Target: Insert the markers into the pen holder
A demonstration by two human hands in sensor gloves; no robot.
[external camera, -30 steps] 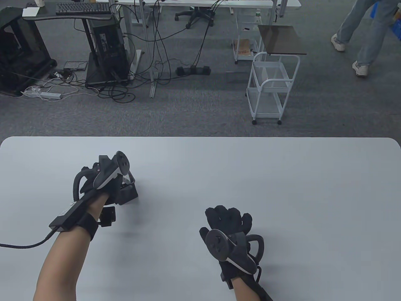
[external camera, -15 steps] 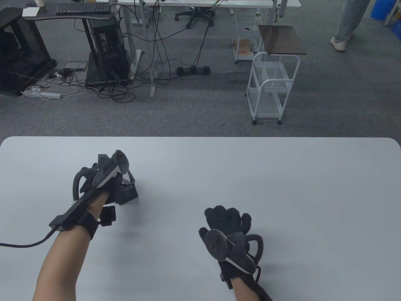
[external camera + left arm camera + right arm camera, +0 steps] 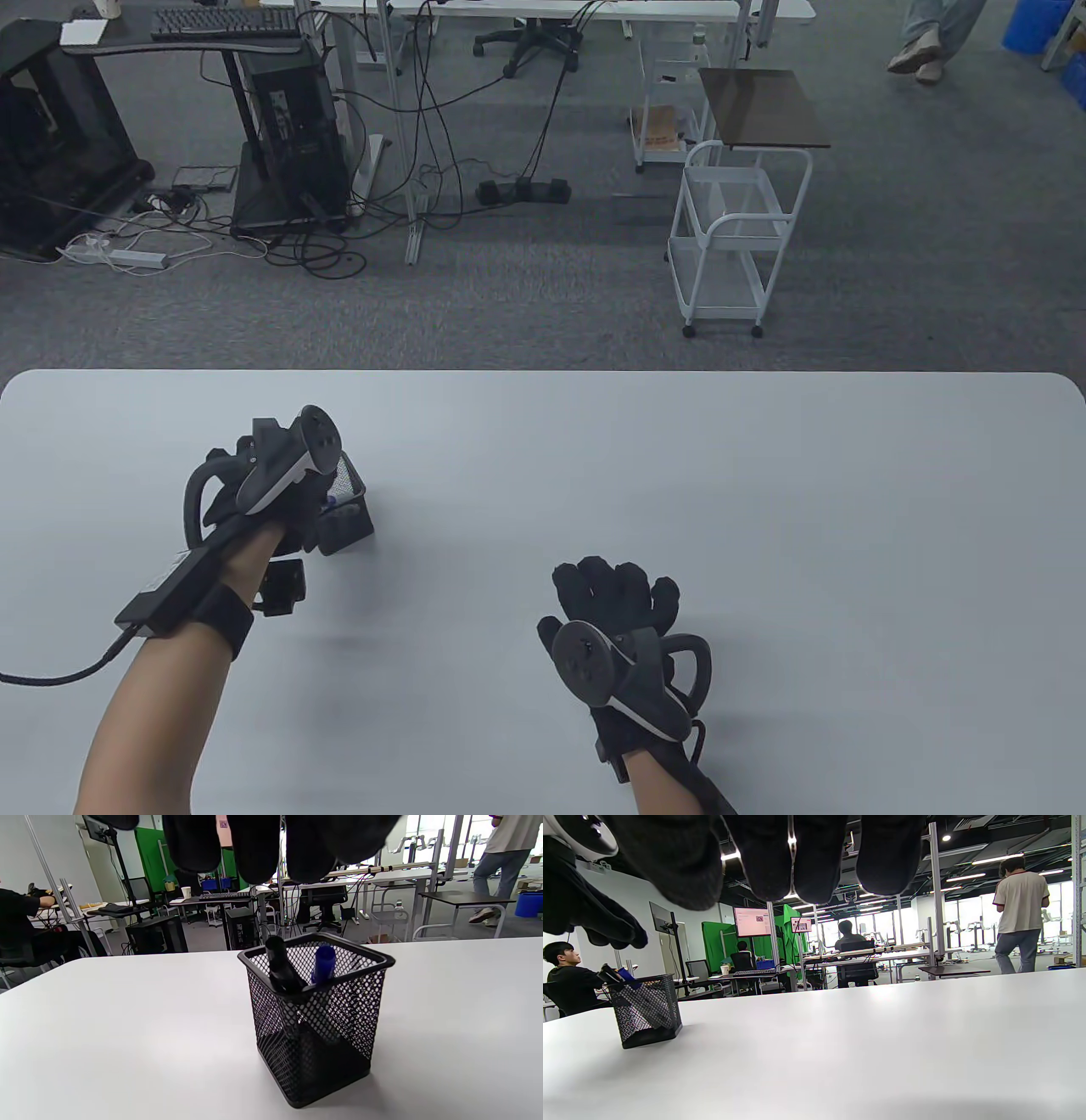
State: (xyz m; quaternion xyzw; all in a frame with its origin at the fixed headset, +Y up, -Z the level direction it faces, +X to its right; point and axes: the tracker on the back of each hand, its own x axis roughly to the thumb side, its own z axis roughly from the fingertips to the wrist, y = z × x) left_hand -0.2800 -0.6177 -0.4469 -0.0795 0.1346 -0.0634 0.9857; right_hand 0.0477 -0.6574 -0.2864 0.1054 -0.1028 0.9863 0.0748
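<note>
A black mesh pen holder (image 3: 346, 528) stands upright on the white table (image 3: 679, 475), left of centre. In the left wrist view the holder (image 3: 316, 1027) has a black marker (image 3: 280, 969) and a blue marker (image 3: 323, 963) leaning inside it. My left hand (image 3: 254, 501) hovers just left of and above the holder, and its fingers (image 3: 263, 844) are empty and apart from the rim. My right hand (image 3: 615, 586) rests palm down on the table, well to the right of the holder, holding nothing. The right wrist view shows the holder (image 3: 646, 1010) far to the left.
A black cable (image 3: 51, 675) trails from my left wrist off the table's left edge. Beyond the far table edge a white wire cart (image 3: 734, 238) stands on the carpet. A person (image 3: 920, 42) walks at the far right.
My left hand has shifted a little to the left, uncovering more of the holder's rim and the blue marker's cap. My right hand has stayed put. The person at the back walked farther away.
</note>
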